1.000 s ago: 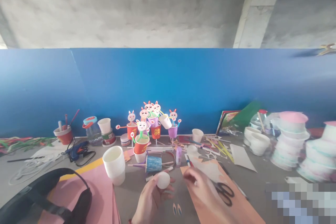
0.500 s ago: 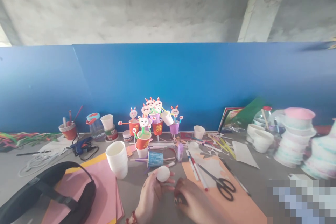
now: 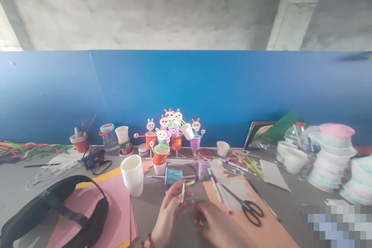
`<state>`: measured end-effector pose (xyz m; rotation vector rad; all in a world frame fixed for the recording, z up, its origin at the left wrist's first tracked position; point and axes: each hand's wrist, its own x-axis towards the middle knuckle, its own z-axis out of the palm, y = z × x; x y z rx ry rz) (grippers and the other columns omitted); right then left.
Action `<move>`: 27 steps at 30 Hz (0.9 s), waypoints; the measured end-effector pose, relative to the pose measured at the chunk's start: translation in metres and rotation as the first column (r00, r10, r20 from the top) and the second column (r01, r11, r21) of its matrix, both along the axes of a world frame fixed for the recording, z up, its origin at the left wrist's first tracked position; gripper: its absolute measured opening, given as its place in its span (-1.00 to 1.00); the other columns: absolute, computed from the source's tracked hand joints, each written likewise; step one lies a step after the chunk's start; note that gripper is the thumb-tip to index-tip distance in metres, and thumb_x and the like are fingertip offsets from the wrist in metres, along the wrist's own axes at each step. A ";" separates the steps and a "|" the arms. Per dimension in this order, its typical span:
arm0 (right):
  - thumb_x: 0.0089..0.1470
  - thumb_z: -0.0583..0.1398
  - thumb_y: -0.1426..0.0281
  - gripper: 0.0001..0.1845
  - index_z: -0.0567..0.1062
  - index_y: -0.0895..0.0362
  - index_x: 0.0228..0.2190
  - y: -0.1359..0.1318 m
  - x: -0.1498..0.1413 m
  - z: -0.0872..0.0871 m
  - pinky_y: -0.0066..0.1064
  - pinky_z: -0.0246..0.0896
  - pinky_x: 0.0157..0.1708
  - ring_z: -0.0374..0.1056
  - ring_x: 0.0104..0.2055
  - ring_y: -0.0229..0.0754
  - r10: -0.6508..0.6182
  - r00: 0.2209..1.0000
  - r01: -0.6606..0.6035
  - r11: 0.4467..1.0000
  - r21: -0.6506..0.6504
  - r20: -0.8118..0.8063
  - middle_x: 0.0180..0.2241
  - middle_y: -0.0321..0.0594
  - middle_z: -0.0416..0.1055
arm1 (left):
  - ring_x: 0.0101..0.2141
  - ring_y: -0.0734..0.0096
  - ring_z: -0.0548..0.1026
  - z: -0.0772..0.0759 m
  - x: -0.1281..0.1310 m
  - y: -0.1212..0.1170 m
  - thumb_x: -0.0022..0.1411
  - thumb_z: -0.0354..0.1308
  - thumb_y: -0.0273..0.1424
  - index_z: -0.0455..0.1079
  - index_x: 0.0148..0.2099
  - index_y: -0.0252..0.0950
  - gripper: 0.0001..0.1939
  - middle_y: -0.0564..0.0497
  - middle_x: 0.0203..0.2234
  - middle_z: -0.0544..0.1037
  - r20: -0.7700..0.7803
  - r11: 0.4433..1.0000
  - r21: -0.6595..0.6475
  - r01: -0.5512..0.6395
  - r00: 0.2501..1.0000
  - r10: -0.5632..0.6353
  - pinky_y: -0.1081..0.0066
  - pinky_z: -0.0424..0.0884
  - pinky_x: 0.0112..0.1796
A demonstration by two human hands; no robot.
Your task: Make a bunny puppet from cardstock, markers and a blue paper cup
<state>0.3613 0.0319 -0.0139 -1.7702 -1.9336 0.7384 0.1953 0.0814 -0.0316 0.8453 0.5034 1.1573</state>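
Note:
My left hand (image 3: 171, 211) is raised over the grey table, fingers pinched on a small white paper disc (image 3: 183, 193) that shows edge-on. My right hand (image 3: 213, 226) lies low beside it at the near edge of an orange paper sheet (image 3: 261, 232), fingers curled down onto the table; what is under them is hidden. Black scissors (image 3: 247, 207) and two markers (image 3: 217, 188) lie on the orange sheet just right of my right hand. A stack of white paper cups (image 3: 133, 174) stands left of my left hand.
Bunny-faced paper cup figures (image 3: 170, 137) cluster at the back by the blue wall. A blue spool (image 3: 173, 175), a glue gun (image 3: 94, 159), pink sheets (image 3: 113, 209), a black strap (image 3: 55, 209), and stacked bowls (image 3: 331, 155) at right crowd the table.
The white disc in my left hand has turned from face-on to edge-on. My right hand drew back from the orange sheet toward my left hand and settled low on the table.

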 end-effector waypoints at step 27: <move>0.03 0.32 0.12 -0.69 0.46 0.10 -0.41 0.018 0.028 0.001 -0.43 0.22 -0.39 0.29 -0.44 -0.25 -0.093 0.564 0.167 0.986 0.003 -0.821 -0.49 -0.37 0.35 | -0.19 0.15 0.51 -0.022 0.017 -0.023 0.02 0.16 -0.51 0.27 0.05 -0.21 -0.51 -0.10 -0.20 0.49 -0.496 0.523 0.846 0.102 0.511 0.702 0.25 0.51 -0.23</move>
